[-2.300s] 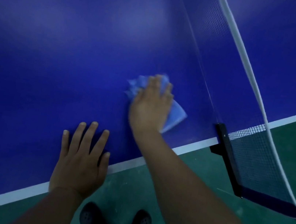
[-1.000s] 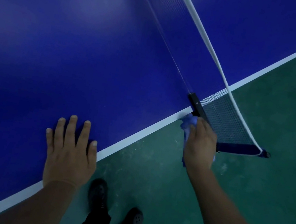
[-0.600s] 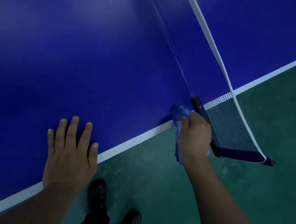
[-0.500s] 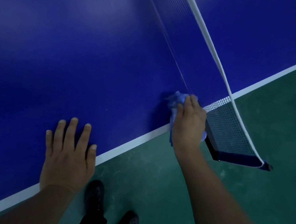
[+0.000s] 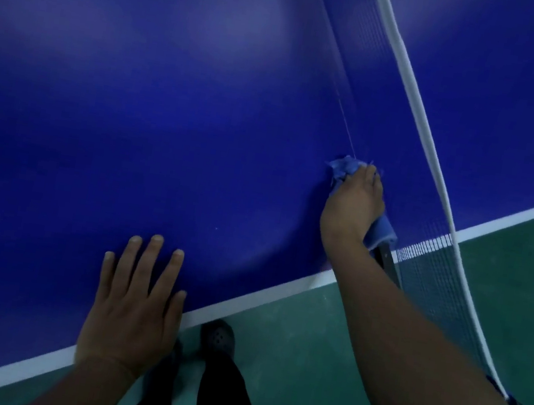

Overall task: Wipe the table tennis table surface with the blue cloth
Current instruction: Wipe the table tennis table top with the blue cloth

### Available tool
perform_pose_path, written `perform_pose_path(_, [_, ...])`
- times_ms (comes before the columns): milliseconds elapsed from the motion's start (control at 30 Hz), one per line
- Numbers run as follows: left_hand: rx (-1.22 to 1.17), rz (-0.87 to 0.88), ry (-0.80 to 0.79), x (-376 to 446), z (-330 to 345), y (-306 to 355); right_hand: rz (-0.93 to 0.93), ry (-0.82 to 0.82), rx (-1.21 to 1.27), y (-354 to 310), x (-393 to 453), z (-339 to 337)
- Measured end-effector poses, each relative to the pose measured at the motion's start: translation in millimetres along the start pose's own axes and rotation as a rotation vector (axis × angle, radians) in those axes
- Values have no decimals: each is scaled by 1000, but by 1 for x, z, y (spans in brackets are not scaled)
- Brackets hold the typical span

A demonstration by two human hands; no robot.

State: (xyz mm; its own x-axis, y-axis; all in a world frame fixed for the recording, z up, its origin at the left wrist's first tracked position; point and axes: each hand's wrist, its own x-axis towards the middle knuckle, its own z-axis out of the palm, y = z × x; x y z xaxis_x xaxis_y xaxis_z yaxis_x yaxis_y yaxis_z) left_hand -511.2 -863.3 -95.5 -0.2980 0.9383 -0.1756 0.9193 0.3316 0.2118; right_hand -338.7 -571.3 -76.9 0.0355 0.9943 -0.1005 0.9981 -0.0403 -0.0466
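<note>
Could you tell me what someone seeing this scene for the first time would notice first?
Most striking is the deep blue table filling the view, its white-topped net running down the right. Beside the net's base, the right hand holds a bunched blue cloth against the surface. The left hand lies flat near the white edge line, at lower centre.

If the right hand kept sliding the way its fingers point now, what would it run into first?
Probably nothing soon. The right hand, pressing the blue cloth on the table, points up along the foot of the net. The blue surface ahead looks free, though the net runs so close alongside that the hand might brush it.
</note>
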Motion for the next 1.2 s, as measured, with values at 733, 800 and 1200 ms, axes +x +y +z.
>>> perform_pose_path(733, [-79, -85, 243, -2, -1, 4, -1161, -43, 162, -65, -21, 25])
perform_pose_path(800, [-127, -127, 314, -6, -4, 4, -1034, -31, 183, -94, -24, 23])
perform_pose_path(1200, [-201, -421, 381, -72, -3, -29, -1371, -98, 181, -12, -99, 30])
